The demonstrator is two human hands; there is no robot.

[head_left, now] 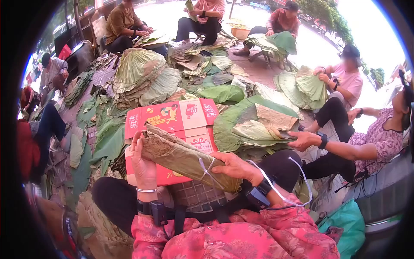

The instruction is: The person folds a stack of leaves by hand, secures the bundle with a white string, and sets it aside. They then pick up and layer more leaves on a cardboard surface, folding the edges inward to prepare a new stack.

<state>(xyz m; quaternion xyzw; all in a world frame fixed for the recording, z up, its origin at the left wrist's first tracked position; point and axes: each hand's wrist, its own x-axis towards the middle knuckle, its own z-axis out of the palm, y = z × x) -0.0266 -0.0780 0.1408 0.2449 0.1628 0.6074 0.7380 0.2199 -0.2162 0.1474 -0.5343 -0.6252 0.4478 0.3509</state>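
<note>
Held across my lap is a long, rolled bundle of dried lotus leaves [179, 155], brownish green and tilted down to the right. White string [206, 169] crosses and wraps around it right of its middle. My left hand [145, 170] is at its upper left end, palm against it and fingers pointing up. Near the string, my right hand [239, 167] grips the bundle from above, thumb and fingers around it. A loose loop of white string [309, 196] trails by my right wrist. Beneath the bundle lies a flattened red carton [148, 118] with printed pictures.
Piles of large lotus leaves [138, 77] cover the brick ground ahead. A green leaf stack [235, 125] lies right of the carton, touched by a neighbouring person's hand [307, 140]. Several seated people handle leaves around. A teal bag [345, 226] is at lower right.
</note>
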